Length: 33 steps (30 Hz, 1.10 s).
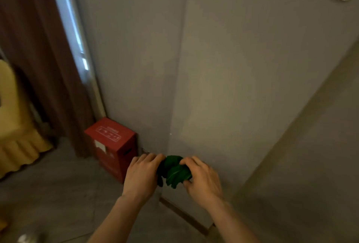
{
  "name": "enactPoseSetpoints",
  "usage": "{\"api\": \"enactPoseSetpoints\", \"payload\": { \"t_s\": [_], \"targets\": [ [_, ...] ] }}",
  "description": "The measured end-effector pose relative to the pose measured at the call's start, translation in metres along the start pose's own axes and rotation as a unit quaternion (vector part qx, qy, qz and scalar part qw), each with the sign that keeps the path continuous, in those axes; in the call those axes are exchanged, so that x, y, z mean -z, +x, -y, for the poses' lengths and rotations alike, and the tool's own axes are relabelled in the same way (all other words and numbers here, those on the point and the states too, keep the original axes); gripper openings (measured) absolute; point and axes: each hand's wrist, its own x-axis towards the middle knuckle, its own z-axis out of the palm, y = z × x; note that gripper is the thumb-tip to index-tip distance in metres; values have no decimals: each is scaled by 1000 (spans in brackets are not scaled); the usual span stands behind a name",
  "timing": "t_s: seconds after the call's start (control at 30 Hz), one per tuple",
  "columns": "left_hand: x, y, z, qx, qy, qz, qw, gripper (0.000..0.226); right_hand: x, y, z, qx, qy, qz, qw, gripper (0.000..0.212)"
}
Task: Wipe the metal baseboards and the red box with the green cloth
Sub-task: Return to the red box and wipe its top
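Two bare forearms reach forward, and the left hand (142,174) and right hand (204,177) each close their grip on the bunched green cloth (173,170), held between them above the floor. The red box (111,145) stands just left, against the grey wall (223,87); a baseboard (184,216) runs below.

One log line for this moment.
hands: left hand and right hand bunch green cloth | red box: untouched | baseboard: untouched
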Motion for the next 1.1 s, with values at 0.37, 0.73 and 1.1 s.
{"api": "enactPoseSetpoints", "payload": {
  "t_s": [0.37,0.73,1.1],
  "targets": [
    [62,32,223,105,46,-31,993,58,-93,167,163,93,24,41,995,51],
    [46,82,347,169,51,-27,984,68,-173,282,220,145,16,78,986,52],
    [-50,219,457,227,47,84,969,64,-308,444,171,133,30,188,973,59]
  ]
}}
